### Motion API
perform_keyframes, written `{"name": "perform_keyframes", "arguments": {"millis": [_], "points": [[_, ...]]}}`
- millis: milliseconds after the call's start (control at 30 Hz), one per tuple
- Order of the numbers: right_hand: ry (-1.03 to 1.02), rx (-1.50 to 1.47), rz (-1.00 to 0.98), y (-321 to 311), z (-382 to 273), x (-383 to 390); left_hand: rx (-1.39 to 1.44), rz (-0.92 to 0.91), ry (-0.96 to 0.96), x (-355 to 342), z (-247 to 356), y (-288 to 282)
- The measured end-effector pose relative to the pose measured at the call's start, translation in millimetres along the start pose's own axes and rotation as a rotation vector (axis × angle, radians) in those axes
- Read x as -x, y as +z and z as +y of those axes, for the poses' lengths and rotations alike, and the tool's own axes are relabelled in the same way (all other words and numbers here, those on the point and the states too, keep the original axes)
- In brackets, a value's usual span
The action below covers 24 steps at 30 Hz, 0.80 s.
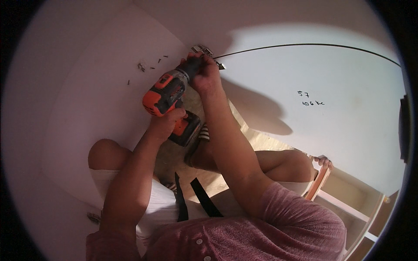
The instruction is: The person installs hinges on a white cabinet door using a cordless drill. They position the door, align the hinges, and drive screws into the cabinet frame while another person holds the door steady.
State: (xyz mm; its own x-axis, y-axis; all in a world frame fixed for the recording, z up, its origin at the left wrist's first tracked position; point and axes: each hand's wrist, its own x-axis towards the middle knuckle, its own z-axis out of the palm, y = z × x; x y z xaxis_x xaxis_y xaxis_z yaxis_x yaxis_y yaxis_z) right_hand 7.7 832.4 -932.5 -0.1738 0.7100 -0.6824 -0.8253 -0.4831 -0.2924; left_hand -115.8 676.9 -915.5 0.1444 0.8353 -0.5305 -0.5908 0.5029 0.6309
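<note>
A cordless drill [167,91] in orange and black points away from me into the corner between two white panels. My left hand [167,124] is closed round its grip, just above the black battery [186,130]. At the drill's front end, my right hand [207,76] curls its fingers around the nose, which hides the bit and whatever it touches. Right beside those fingers, a metal hinge [202,50] sits on the panel edge. Another small metal piece [222,66] shows just right of the hand. Several loose screws [141,66] lie on the left panel [87,87].
A white panel [348,82] with handwriting spans the right, a dark seam crossing it. Below it, another person's hand [323,161] rests by a wooden edge. A shelved white frame [348,206] stands at the lower right. My bent knees flank the tan floor [174,156].
</note>
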Motion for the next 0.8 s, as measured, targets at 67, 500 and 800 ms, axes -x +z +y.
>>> {"name": "perform_keyframes", "arguments": {"millis": [67,500,800], "points": [[0.056,-0.051,-0.018,-3.4,-3.9,-3.7,-0.1,0.013,-0.073,-1.8,-6.3,0.9],[0.115,0.018,0.203,5.9,-10.7,-3.8,0.22,-0.062,-0.017,-0.6,-36.2,11.6],[-0.034,0.135,0.366,33.1,5.2,22.9,0.508,-0.137,-0.107,14.9,-38.3,11.8]]}}
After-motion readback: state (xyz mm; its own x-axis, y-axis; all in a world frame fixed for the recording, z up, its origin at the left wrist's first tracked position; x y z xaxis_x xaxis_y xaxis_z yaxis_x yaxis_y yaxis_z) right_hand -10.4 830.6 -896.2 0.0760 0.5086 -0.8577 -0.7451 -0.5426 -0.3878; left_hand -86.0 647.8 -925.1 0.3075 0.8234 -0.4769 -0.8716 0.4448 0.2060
